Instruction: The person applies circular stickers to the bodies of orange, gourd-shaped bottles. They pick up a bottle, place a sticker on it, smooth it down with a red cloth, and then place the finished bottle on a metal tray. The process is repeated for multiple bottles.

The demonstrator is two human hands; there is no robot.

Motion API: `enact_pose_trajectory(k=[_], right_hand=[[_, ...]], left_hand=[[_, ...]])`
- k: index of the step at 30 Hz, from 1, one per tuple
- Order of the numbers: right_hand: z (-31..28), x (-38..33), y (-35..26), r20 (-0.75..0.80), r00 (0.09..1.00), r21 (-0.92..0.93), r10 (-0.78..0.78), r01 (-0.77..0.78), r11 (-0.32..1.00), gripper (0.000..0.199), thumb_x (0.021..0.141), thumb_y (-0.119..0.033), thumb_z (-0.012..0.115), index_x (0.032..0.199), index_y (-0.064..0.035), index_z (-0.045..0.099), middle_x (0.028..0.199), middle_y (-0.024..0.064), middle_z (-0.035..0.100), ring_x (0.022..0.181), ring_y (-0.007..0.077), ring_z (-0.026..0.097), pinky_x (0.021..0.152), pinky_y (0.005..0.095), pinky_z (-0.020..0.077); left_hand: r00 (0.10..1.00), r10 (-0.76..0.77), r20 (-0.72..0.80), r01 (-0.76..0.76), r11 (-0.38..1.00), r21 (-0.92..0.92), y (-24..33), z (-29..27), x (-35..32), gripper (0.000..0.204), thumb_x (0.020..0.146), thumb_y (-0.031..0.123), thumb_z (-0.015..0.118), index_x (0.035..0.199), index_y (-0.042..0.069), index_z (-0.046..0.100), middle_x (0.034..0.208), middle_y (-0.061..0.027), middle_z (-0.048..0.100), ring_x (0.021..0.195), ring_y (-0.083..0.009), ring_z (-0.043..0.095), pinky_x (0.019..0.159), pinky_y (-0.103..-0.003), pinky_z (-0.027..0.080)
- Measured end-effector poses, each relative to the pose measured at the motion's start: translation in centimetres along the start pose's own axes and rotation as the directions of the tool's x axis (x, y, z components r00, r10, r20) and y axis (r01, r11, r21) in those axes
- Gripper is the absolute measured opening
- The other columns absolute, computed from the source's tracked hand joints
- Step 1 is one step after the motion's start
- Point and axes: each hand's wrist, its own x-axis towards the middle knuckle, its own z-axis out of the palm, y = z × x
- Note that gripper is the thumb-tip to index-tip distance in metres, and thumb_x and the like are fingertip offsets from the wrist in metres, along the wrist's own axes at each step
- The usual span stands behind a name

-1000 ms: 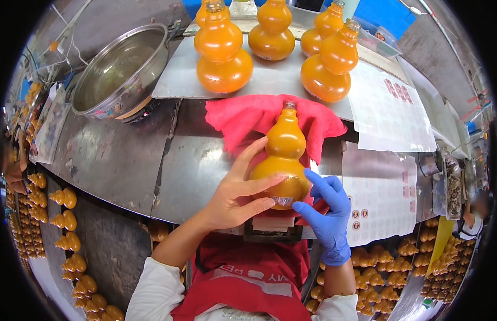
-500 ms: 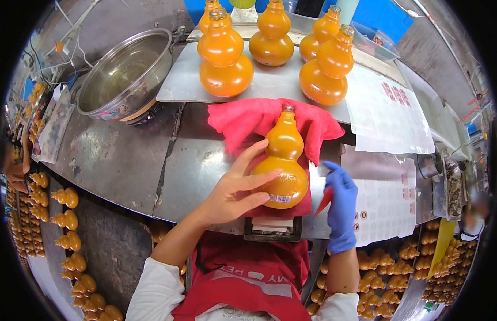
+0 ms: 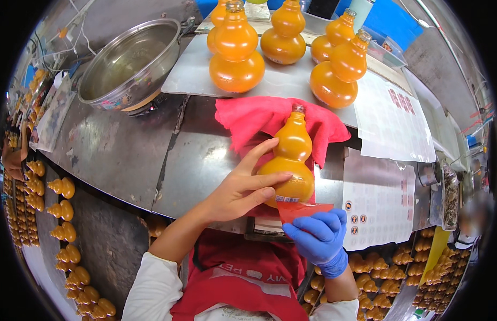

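Observation:
A gourd-shaped orange glass bottle (image 3: 292, 142) lies tilted on a pink cloth (image 3: 243, 117), its neck pointing away from me. My bare left hand (image 3: 235, 190) grips the bottle from the left, fingers along its side and thumb near the base. A small barcode label (image 3: 287, 199) shows low on the bottle. In my blue-gloved right hand (image 3: 320, 235) is a thin, flat red scraper (image 3: 299, 210). Its edge meets the bottle's base beside the label. Under the bottle's near end, a dark-edged holder (image 3: 259, 229) is mostly covered.
More orange gourd bottles (image 3: 236, 69) stand on a pale board (image 3: 189, 69) at the back. A steel basin (image 3: 128, 69) sits at the left. Sticker sheets (image 3: 382, 198) lie to the right. Rows of gourd bottles (image 3: 63, 208) fill the floor on both sides.
My right hand has swung left and down, bringing the red scraper from beside the bottle to its base. My left hand keeps its grip on the bottle.

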Motion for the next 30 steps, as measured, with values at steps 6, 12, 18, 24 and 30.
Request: enact_pose_trajectory(k=[6, 12, 18, 24, 30], right_hand=[[-0.1, -0.1, -0.3, -0.019, 0.999, 0.055, -0.026, 0.027, 0.998, 0.038, 0.058, -0.013, 0.075, 0.094, -0.0226, 0.071, 0.100, -0.0092, 0.056, 0.084, 0.0103, 0.051, 0.072, 0.0289, 0.0373], [1.0, 0.4, -0.3, -0.003, 0.998, 0.103, -0.065, 0.065, 0.993, 0.038, 0.060, -0.009, 0.073, 0.097, -0.0175, 0.070, 0.101, -0.0061, 0.056, 0.083, 0.0136, 0.050, 0.074, 0.0305, 0.0408], [-1.5, 2.0, -0.1, 0.150, 0.905, 0.531, 0.398, -0.413, 0.740, 0.037, 0.064, 0.003, 0.073, 0.098, -0.0115, 0.068, 0.096, 0.0018, 0.065, 0.083, 0.0237, 0.059, 0.075, 0.0355, 0.0471], [-1.3, 6.9, 4.0, 0.278, 0.936, 0.544, 0.216, -0.339, 0.767, 0.039, 0.074, -0.003, 0.072, 0.111, -0.0087, 0.062, 0.099, 0.0091, 0.066, 0.084, 0.0237, 0.064, 0.075, 0.0316, 0.0503], [0.7, 8.7, 5.6, 0.298, 0.864, 0.477, 0.407, -0.504, 0.720, 0.037, 0.082, -0.008, 0.068, 0.117, -0.0068, 0.059, 0.104, 0.0137, 0.064, 0.088, 0.0279, 0.065, 0.077, 0.0337, 0.0516]], left_hand=[[0.999, 0.038, 0.017, -0.039, 0.997, 0.074, -0.2, -0.4, 0.0, 0.035, 0.091, 0.011, 0.054, 0.125, 0.011, 0.061, 0.151, -0.0189, 0.020, 0.139, -0.0327, 0.025, 0.109, -0.039, 0.026], [1.000, 0.020, -0.008, -0.020, 0.997, 0.077, -0.1, -0.3, 0.2, 0.037, 0.087, 0.013, 0.056, 0.123, 0.014, 0.063, 0.151, -0.0199, 0.022, 0.140, -0.0358, 0.020, 0.109, -0.044, 0.025], [0.969, 0.230, 0.096, -0.249, 0.887, 0.390, 0.5, -1.1, 1.2, 0.033, 0.083, 0.023, 0.064, 0.116, 0.020, 0.068, 0.145, -0.0173, 0.030, 0.130, -0.0407, 0.027, 0.109, -0.049, 0.020], [0.973, 0.209, 0.101, -0.232, 0.881, 0.413, -0.3, -2.0, 3.0, 0.031, 0.088, 0.030, 0.057, 0.113, 0.015, 0.069, 0.142, -0.0177, 0.034, 0.128, -0.0406, 0.029, 0.108, -0.049, 0.021], [0.995, -0.033, -0.096, 0.050, 0.982, 0.182, -0.9, -1.4, 2.6, 0.053, 0.093, 0.042, 0.044, 0.130, 0.006, 0.054, 0.145, -0.0200, 0.026, 0.132, -0.0343, 0.028, 0.109, -0.045, 0.023]])
